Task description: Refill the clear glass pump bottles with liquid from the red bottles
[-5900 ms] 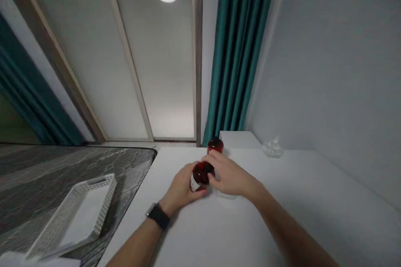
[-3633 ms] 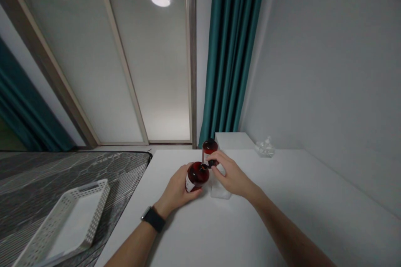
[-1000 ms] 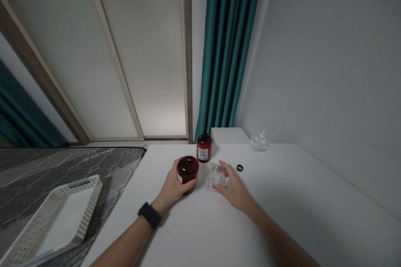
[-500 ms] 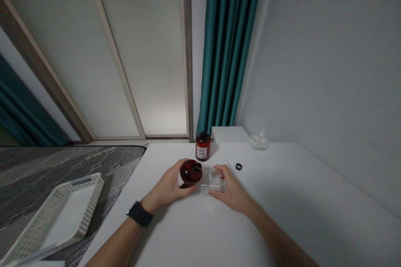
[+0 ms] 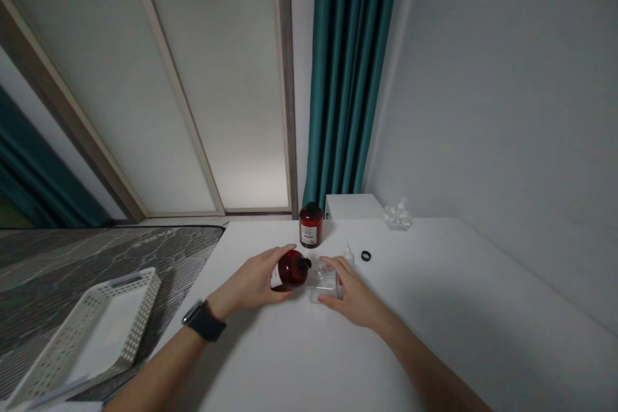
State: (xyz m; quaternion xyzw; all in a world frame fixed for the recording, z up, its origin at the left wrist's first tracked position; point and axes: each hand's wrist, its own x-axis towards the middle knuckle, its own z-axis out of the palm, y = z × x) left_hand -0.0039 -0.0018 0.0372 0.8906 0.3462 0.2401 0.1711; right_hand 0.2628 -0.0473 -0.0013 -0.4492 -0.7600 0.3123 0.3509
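Note:
My left hand (image 5: pixel 255 277) is closed round a dark red-brown bottle (image 5: pixel 293 268) with a white label. The bottle is tilted to the right, and its narrow neck points at a clear plastic container (image 5: pixel 322 283). That container is gripped by my right hand (image 5: pixel 350 290), thumb in front and fingers behind. Whether the neck touches the container's rim I cannot tell. Just beyond stands a second red-brown bottle (image 5: pixel 310 226), upright with a white label. A small black ring (image 5: pixel 365 256) lies right of my right hand, beside a clear nozzle-shaped piece (image 5: pixel 348 252).
On the white table (image 5: pixel 299 360), a white box (image 5: pixel 354 206) and a crumpled clear plastic bundle (image 5: pixel 398 215) stand at the back. A white perforated basket (image 5: pixel 130 322) is at the lower left, beyond the table's left edge. A wall rises on the right.
The held bottle has tipped further over to the right, its neck lower and nearer level. The right hand keeps its hold on the container, almost in the same place.

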